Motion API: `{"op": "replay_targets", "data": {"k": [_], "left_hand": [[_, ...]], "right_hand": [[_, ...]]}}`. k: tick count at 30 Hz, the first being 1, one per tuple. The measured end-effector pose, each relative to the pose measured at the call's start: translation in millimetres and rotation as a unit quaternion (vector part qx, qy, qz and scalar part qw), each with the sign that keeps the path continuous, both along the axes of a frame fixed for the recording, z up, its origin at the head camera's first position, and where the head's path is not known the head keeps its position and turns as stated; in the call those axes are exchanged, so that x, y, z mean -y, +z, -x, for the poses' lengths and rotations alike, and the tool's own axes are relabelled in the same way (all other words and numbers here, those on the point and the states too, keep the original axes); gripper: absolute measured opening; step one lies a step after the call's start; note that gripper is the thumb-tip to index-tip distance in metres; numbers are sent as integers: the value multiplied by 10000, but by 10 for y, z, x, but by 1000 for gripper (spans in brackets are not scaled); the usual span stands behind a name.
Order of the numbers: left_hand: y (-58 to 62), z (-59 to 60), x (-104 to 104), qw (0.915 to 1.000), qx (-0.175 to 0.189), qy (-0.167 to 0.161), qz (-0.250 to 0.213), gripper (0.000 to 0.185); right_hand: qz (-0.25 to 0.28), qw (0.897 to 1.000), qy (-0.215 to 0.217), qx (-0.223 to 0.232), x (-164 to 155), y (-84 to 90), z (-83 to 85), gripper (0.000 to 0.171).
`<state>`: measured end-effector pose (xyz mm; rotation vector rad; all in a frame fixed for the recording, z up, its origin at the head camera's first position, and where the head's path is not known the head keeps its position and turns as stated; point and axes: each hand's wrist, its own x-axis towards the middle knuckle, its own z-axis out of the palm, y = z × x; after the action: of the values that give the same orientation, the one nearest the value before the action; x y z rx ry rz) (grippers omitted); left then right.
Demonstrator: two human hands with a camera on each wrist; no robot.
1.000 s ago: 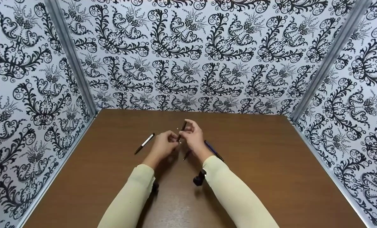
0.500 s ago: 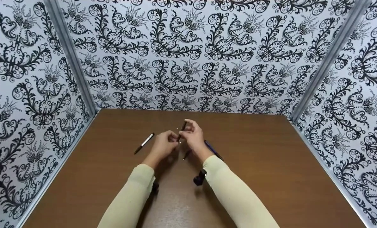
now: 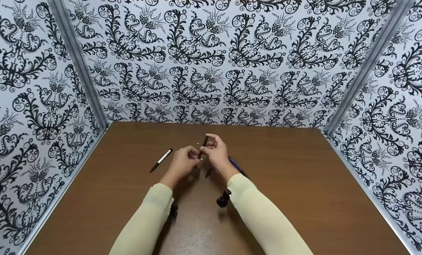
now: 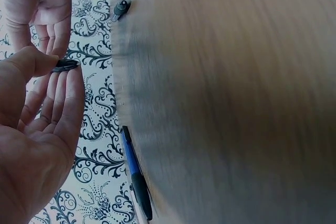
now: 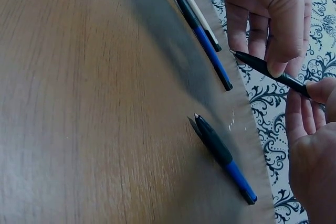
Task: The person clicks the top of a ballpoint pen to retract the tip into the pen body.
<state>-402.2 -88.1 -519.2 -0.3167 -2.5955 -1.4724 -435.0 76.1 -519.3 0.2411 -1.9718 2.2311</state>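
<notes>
Both cream sleeves run up from the bottom edge. Left hand (image 3: 182, 163) and right hand (image 3: 216, 154) meet above mid-table, each pinching one black pen (image 3: 202, 148) between thumb and fingertips. Pen's long axis tilts up and away, upper end toward the back wall; tip visible from right wrist (image 5: 232, 52). Brown wood table (image 3: 296, 184). A blue pen (image 3: 238, 167) lies partly hidden under the right wrist; possibly another below the hands. A white-barrelled pen (image 3: 161, 160) lies left. Patterned black-and-white walls (image 3: 211, 60) enclose the table.
</notes>
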Motion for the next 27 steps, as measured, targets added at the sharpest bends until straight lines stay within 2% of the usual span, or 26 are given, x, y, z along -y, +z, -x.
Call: {"op": "replay_targets", "data": {"k": [19, 27], "left_hand": [[-9, -4, -14, 9999, 151, 49, -69, 17], [-15, -10, 8, 9999, -29, 42, 143, 17]], "right_hand": [[-12, 10000, -68, 47, 2, -27, 16, 67], [-51, 9999, 9, 99, -5, -32, 3, 69]]}}
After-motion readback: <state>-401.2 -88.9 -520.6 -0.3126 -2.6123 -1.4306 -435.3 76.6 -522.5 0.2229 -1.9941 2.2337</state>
